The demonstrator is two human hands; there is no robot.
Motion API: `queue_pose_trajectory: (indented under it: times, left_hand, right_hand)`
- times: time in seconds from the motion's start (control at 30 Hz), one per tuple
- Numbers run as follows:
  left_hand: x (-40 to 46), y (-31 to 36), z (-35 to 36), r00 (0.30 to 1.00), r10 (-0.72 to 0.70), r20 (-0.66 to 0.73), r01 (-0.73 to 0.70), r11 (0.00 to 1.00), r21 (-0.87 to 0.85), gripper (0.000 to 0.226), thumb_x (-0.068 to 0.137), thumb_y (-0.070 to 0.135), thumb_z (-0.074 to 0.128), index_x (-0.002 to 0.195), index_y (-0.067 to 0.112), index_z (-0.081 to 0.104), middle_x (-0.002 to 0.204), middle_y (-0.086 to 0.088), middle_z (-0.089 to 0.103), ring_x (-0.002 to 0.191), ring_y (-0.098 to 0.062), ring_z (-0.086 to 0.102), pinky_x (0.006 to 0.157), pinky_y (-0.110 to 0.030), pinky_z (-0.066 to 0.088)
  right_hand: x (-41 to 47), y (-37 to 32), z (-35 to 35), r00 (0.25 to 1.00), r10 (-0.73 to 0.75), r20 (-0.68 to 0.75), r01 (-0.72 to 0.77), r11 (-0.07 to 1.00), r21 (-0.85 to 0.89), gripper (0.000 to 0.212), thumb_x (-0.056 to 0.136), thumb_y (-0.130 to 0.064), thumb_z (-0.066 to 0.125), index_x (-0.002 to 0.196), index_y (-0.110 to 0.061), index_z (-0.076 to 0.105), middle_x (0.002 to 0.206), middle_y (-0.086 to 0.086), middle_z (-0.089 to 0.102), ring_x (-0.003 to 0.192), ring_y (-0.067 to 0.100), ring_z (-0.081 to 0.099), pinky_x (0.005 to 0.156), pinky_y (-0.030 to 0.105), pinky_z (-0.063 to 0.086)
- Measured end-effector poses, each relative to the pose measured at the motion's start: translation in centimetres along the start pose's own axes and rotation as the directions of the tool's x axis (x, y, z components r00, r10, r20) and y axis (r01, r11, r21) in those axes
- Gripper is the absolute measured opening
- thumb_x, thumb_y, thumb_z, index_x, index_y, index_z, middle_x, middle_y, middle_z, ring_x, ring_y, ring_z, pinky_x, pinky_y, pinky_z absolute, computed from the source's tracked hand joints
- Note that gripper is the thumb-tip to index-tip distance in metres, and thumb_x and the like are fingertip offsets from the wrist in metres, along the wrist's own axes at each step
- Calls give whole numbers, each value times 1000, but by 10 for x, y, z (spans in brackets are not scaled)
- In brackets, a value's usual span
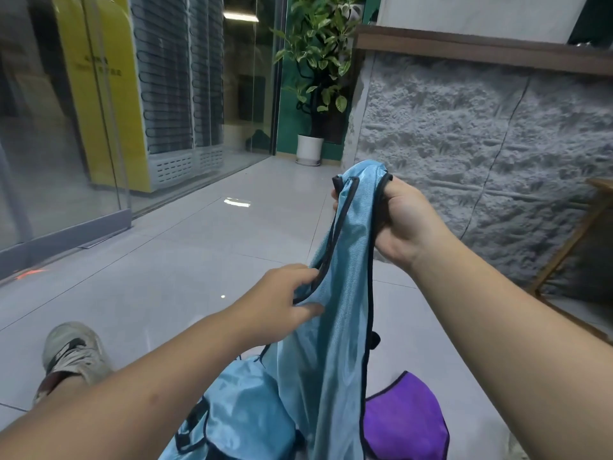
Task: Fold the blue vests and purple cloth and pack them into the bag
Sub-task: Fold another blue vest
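A: Where is the blue vest (pixel 335 313)?

B: Raised in front of the person. The right hand (pixel 403 224) is clenched round its gathered top, and the left hand (pixel 285 302) pinches the dark-trimmed edge lower down, fingers curled on the fabric.

A: And the rest of the cloth?

B: A second blue vest (pixel 238 416) lies crumpled on the floor (pixel 185 257) below, and the purple cloth (pixel 404 419) sits just right of the hanging one, partly hidden behind it.

A: What surrounds them?

B: A shoe (pixel 74 351) at lower left, a glass partition (pixel 59 134) on the left, a potted plant (pixel 315 78) in a white pot at the back, a rough grey stone wall (pixel 481 154) on the right, and a wooden frame (pixel 570 240) leaning near it.
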State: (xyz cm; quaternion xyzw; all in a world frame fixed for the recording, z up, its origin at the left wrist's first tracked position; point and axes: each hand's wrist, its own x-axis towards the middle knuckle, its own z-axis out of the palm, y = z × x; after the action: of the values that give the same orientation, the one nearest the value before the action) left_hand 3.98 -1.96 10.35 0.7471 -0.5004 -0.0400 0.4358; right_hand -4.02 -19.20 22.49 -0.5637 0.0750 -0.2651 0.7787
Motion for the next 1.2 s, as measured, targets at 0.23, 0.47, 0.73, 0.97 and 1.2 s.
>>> queue_pose_trajectory:
  times: [0.23, 0.47, 0.73, 0.97, 1.2]
  left_hand:
    - [2, -8, -10, 962, -230, 145, 211, 968, 137, 11, 85, 43, 80, 89, 33, 75, 87, 9, 76, 82, -13, 71, 83, -40, 59]
    - [10, -9, -37, 980, -198, 36, 201, 957, -208, 33, 70, 21, 83, 101, 11, 76, 98, -16, 79, 93, -32, 77, 90, -55, 60]
    - [17, -11, -42, 961, -254, -107, 218, 939, -265, 32, 70, 18, 78, 95, 1, 66, 91, -26, 71, 79, -39, 71, 83, -61, 57]
    - [24, -6, -52, 924, -329, -196, 222, 877, -427, 14, 90, -3, 73, 103, 5, 73, 99, -23, 77, 88, -39, 76, 89, -61, 60]
    - [22, -3, -61, 944, -295, -146, 214, 887, -410, 37, 78, -5, 85, 111, 2, 69, 103, -20, 78, 94, -42, 76, 90, -61, 60]
  right_hand:
    - [5, -5, -7, 998, 6, -55, -10, 997, -79, 26, 100, 4, 50, 116, 4, 71, 103, 25, 77, 86, 32, 75, 75, 41, 63]
    - [17, -19, -30, 979, -50, -199, -25, 935, -355, 38, 101, -3, 43, 103, -13, 79, 103, 9, 81, 103, 30, 77, 92, 44, 61]
    - [20, -15, -36, 965, -84, -248, -45, 880, -473, 35, 100, -8, 41, 99, -15, 75, 83, 2, 75, 72, 21, 67, 64, 32, 56]
    - [25, -17, -30, 956, -143, -256, 25, 910, -415, 31, 98, -5, 41, 88, -16, 68, 69, -2, 65, 68, 19, 56, 63, 31, 45]
    - [28, -13, -32, 955, -150, -257, 47, 930, -365, 31, 100, -4, 42, 86, -15, 68, 76, 1, 64, 75, 21, 55, 69, 33, 43]
